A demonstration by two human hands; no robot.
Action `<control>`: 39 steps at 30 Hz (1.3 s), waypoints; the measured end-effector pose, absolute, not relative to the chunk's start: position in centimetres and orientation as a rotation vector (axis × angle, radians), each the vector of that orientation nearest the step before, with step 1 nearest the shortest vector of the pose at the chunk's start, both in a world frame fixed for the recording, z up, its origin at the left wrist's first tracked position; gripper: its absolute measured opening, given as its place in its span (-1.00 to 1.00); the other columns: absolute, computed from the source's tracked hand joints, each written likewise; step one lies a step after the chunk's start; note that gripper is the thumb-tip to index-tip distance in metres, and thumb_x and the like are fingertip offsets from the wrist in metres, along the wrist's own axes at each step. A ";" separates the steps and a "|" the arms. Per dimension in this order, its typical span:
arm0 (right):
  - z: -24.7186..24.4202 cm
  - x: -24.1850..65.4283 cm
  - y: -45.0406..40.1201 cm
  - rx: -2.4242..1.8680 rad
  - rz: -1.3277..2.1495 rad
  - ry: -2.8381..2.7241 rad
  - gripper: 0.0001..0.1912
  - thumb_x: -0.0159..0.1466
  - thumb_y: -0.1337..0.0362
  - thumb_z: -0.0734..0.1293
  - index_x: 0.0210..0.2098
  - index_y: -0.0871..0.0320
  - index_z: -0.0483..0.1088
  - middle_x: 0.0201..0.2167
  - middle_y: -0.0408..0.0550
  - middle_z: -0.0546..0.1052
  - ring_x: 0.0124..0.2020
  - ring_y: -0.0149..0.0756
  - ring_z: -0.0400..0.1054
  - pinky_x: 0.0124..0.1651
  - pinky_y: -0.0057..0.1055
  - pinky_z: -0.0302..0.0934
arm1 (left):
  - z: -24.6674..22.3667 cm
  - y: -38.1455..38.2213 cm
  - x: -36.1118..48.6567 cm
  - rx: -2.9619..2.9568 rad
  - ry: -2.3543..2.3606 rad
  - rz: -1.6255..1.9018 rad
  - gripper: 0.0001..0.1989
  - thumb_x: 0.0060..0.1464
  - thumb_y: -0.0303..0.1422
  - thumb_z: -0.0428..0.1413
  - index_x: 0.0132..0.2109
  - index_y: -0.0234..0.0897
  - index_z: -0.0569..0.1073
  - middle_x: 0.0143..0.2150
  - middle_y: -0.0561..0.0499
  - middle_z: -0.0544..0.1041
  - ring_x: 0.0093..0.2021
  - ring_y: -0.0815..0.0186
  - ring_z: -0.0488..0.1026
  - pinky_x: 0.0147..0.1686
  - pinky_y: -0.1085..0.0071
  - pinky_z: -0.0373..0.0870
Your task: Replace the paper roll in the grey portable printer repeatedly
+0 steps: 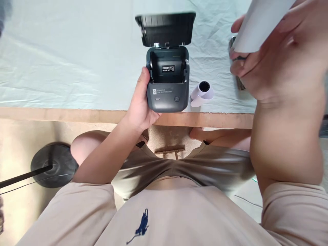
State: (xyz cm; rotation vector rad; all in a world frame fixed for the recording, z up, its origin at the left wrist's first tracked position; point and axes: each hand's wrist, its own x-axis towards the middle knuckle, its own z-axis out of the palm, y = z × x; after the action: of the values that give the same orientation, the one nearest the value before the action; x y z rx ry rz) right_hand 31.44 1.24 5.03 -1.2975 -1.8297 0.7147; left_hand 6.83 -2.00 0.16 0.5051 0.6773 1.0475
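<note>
A dark portable label printer point(167, 97) stands at the table's front edge with its lid point(167, 30) raised and its inner bay bare. My left hand point(140, 102) grips the printer's lower left side, thumb along the side and fingers out of sight beneath. Just right of the printer is a small roll of labels point(203, 95) with a dark core and a loose end. Raised close to the camera at the upper right, my right hand point(284, 54) holds a smooth white paper-like piece point(263, 25); its far end is cut off by the frame.
Pale green cloth point(77, 68) covers the table, which has a wooden front edge point(102, 115). A shiny metallic object point(239, 82) is partly hidden behind my right hand. On the floor at left sits a round black base point(55, 165) with a pole.
</note>
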 end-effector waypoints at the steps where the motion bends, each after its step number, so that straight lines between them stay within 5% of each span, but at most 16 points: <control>1: 3.5 32.4 2.2 -1.286 0.889 -1.661 -0.44 0.43 -0.11 0.03 0.25 -0.11 0.36 0.01 -0.01 0.58 -0.19 -0.12 0.56 -0.44 -0.22 0.29 | 0.2 -2.0 6.8 0.496 0.688 1.048 -0.40 0.57 -0.01 -0.20 0.01 -0.27 0.65 -0.11 -0.12 0.76 0.33 0.03 0.63 0.29 0.07 0.66; 5: -2.9 34.5 4.8 -1.327 0.804 -1.521 -0.39 0.17 -0.31 0.40 0.05 -0.12 0.36 -0.06 0.00 0.57 -0.31 -0.22 0.49 -0.36 -0.22 0.38 | 0.2 -2.2 6.8 0.507 0.682 1.068 -0.49 0.56 -0.07 -0.12 -0.15 -0.18 0.64 -0.12 -0.10 0.79 0.45 0.06 0.52 0.39 0.15 0.56; 10: -5.9 34.5 4.8 -1.165 0.469 -1.707 -0.27 0.13 -0.51 0.36 0.02 -0.13 0.44 -0.19 -0.02 0.49 -0.28 -0.20 0.38 -0.28 -0.20 0.33 | 0.1 -2.3 6.8 0.527 0.683 1.042 -0.49 0.55 -0.04 -0.12 -0.10 -0.16 0.65 -0.02 -0.06 0.79 0.47 0.03 0.49 0.40 0.06 0.56; 16: -5.5 35.5 3.8 -1.297 0.110 -2.007 -0.39 0.25 -0.17 0.39 0.22 -0.10 0.46 -0.15 -0.01 0.59 -0.33 -0.25 0.29 -0.25 -0.23 0.23 | 0.1 -2.2 6.7 0.524 0.717 1.055 -0.50 0.55 -0.02 -0.10 -0.06 -0.17 0.65 0.01 -0.04 0.78 0.42 0.05 0.54 0.37 0.11 0.58; 19: -2.8 34.0 2.2 -1.206 0.002 -1.898 -0.42 0.35 -0.08 0.30 0.30 -0.09 0.43 0.07 0.09 0.60 -0.09 -0.09 0.47 -0.11 -0.14 0.30 | -0.1 -2.2 6.7 0.527 0.708 1.050 -0.49 0.56 -0.03 -0.13 -0.08 -0.17 0.64 0.01 -0.02 0.77 0.41 0.07 0.56 0.34 0.12 0.61; 23: 1.3 30.1 -0.7 -0.957 -0.068 -1.917 -0.75 0.38 0.07 0.27 -0.06 -0.12 0.55 -0.28 -0.02 0.57 -0.18 -0.05 0.48 -0.07 -0.04 0.31 | -0.1 -2.1 6.9 0.509 0.682 1.050 -0.49 0.56 -0.06 -0.12 -0.08 -0.21 0.64 -0.01 -0.09 0.77 0.38 0.06 0.58 0.31 0.16 0.63; 26: 2.4 27.6 -2.2 -0.898 -0.075 -2.101 -0.79 0.36 0.14 0.31 -0.15 -0.07 0.60 -0.31 -0.06 0.57 -0.23 -0.09 0.47 -0.06 -0.01 0.29 | 0.0 -2.1 7.0 0.521 0.712 1.041 -0.46 0.56 -0.03 -0.15 -0.07 -0.23 0.63 -0.02 -0.08 0.76 0.39 0.04 0.58 0.30 0.14 0.64; 30: 2.4 26.7 -2.4 -1.068 -0.089 -2.169 -0.63 0.45 0.12 0.22 0.02 -0.06 0.65 -0.24 0.02 0.54 -0.17 -0.06 0.43 -0.03 -0.01 0.29 | 0.1 -2.0 6.9 0.551 0.683 1.005 -0.37 0.56 0.05 -0.22 -0.02 -0.23 0.64 0.07 -0.10 0.75 0.42 0.02 0.55 0.36 0.13 0.60; 34: 2.8 27.3 -1.3 -1.079 -0.102 -2.220 -0.38 0.54 -0.02 0.10 0.45 0.04 0.38 -0.16 0.06 0.52 -0.12 -0.03 0.41 0.08 0.01 0.35 | -0.2 -2.0 6.8 0.584 0.624 1.033 -0.36 0.57 0.02 -0.20 0.13 -0.31 0.63 0.18 -0.17 0.72 0.50 -0.04 0.45 0.46 0.03 0.50; 39: 3.6 27.7 -0.3 -1.238 -0.021 -2.201 -0.34 0.55 -0.05 0.08 0.49 0.11 0.32 -0.10 0.11 0.54 -0.06 0.00 0.47 0.12 0.00 0.41 | -1.0 -1.9 6.7 0.657 0.638 1.057 -0.49 0.55 -0.04 -0.06 0.12 -0.31 0.64 0.13 -0.17 0.74 0.53 -0.10 0.41 0.50 -0.04 0.44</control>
State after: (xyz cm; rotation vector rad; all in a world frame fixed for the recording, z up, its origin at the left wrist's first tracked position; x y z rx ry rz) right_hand 27.65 -0.29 3.63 -1.2381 -2.2013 -0.0212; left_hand 6.70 -1.89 -0.96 0.6572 0.6382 1.0573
